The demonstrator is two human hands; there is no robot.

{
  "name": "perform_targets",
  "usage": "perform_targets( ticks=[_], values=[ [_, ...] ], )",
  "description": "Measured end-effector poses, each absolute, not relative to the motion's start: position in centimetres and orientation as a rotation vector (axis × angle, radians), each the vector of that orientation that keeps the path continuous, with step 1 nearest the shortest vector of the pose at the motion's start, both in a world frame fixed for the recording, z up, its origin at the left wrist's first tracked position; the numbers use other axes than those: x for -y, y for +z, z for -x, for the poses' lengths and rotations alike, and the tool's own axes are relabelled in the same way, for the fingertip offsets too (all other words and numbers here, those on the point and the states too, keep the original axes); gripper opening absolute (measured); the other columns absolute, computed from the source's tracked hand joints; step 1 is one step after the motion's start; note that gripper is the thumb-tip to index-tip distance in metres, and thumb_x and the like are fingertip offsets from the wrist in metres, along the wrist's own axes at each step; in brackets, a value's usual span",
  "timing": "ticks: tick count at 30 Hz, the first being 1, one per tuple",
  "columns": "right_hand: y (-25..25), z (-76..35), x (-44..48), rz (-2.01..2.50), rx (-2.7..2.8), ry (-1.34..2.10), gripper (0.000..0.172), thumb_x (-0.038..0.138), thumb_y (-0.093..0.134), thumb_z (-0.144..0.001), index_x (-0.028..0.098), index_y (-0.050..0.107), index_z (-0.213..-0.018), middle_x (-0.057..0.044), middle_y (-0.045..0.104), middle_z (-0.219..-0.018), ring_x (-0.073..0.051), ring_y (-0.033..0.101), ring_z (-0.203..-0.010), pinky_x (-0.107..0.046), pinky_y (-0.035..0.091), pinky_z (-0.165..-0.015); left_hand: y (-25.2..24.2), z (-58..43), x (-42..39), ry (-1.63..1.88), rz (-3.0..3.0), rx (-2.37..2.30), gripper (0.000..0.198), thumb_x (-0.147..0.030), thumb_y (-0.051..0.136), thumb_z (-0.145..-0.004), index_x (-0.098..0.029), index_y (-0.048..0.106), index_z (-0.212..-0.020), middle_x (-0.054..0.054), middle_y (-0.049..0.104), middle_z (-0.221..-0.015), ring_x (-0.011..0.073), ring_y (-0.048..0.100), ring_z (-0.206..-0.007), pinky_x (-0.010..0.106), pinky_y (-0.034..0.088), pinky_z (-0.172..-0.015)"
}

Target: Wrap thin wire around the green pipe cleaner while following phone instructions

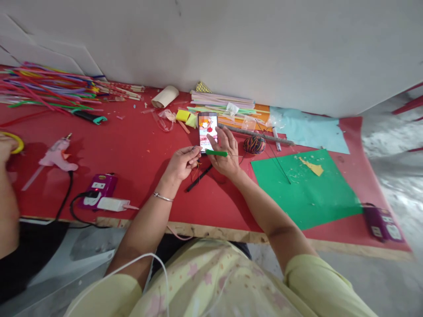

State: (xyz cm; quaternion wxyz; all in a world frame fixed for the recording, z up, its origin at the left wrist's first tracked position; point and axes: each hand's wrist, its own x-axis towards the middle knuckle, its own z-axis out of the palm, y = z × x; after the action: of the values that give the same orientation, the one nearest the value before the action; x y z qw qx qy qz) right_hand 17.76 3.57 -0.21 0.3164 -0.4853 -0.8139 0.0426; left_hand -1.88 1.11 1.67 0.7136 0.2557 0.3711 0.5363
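1. Red tabletop (132, 145) runs along a plain white wall (231, 44), with craft bits scattered over it.
2. Green paper sheet (304, 189) lies flat to the right of the hands, and a pale blue sheet (307, 130) lies behind it, nearer the wall.
3. At the far left, a loose heap of coloured straws and sticks (49, 90) spreads along the wall side.
4. Another person's arm (8, 193) comes in at the left edge, with a yellow ring (15, 141) at its hand.
5. The right hand (224, 152) rests mid-table with its fingers loosely spread and its fingertips at the lower edge of a lit phone (208, 131). Its thumb side pinches a green stick (216, 152), held crosswise just below the phone.
6. The left hand (183, 162) sits just beside it, fingers pressed together on something too thin to make out.
7. A pink glue gun (56, 155) lies well to the left.
8. A striped yarn ball (254, 144) sits just right of the right hand.
9. A black stick (199, 178) lies below both hands.
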Motion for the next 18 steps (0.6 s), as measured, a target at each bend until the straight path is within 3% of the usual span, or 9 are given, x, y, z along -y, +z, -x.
perform_targets(
  ticks=[2, 5, 18],
  values=[
    [-0.8, -17.3, -4.0, 1.361, 2.151, -0.022, 0.060, 0.053, 0.056, -0.100, 0.029, 0.052, -0.154, -0.011, 0.036, -0.173, -0.042, 0.017, -0.164, -0.066, 0.023, -0.128, 1.6, 1.8, -1.1, 1.178, -0.566, -0.808, 0.032, -0.028, 0.096, -0.063, -0.010, 0.081, -0.085, 0.003, 0.064, -0.069, -0.0005, 0.037, -0.049, 0.014, 0.023, -0.044],
    [-1.7, -16.9, -4.5, 1.399, 2.162, -0.070, 0.064, 0.061, 0.053, -0.099, 0.030, 0.050, -0.155, -0.009, 0.031, -0.175, -0.041, 0.011, -0.166, -0.067, 0.019, -0.129, 1.1, 1.6, -1.1, 1.151, -0.585, -0.788, 0.030, -0.028, 0.095, -0.066, -0.010, 0.081, -0.086, 0.003, 0.064, -0.071, -0.0008, 0.037, -0.049, 0.015, 0.023, -0.044],
    [-2.1, -17.5, -4.6, 1.413, 2.030, -0.025, 0.068, 0.066, 0.054, -0.096, 0.027, 0.055, -0.152, -0.012, 0.031, -0.174, -0.041, 0.017, -0.165, -0.063, 0.022, -0.130, 0.6, 1.7, -1.1, 1.138, -0.571, -0.789, 0.030, -0.028, 0.095, -0.067, -0.011, 0.080, -0.087, 0.003, 0.065, -0.072, -0.0005, 0.040, -0.051, 0.015, 0.026, -0.046]
  ],
)
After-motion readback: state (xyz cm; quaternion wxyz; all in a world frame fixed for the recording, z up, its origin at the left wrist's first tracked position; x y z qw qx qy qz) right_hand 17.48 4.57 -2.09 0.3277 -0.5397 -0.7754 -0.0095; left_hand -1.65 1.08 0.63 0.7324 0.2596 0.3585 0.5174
